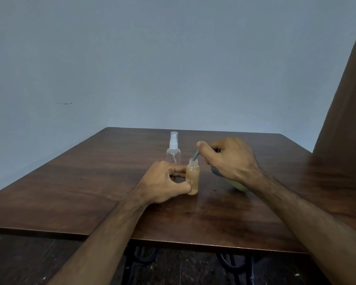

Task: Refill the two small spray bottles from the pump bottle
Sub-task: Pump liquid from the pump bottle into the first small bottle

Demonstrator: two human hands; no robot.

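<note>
Both hands are working at mid-tabletop (111, 192): the left hand (164, 182) is pinching the uncapped small bottle (192, 177) of amber liquid, standing upright. The right hand (228, 159) is curling over the pump bottle (237, 185), its spout (196, 156) dipping into the small bottle's mouth. Just behind is standing the clear spray bottle (173, 151), capped.

Left hand (164, 182) pinches open small bottle (192, 177); right hand (228, 159) on pump bottle (237, 185).

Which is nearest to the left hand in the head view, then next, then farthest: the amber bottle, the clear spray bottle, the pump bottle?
1. Amber bottle, pinched by the left hand.
2. Clear spray bottle, just behind the hand.
3. Pump bottle, to the right, under the right hand.
</note>
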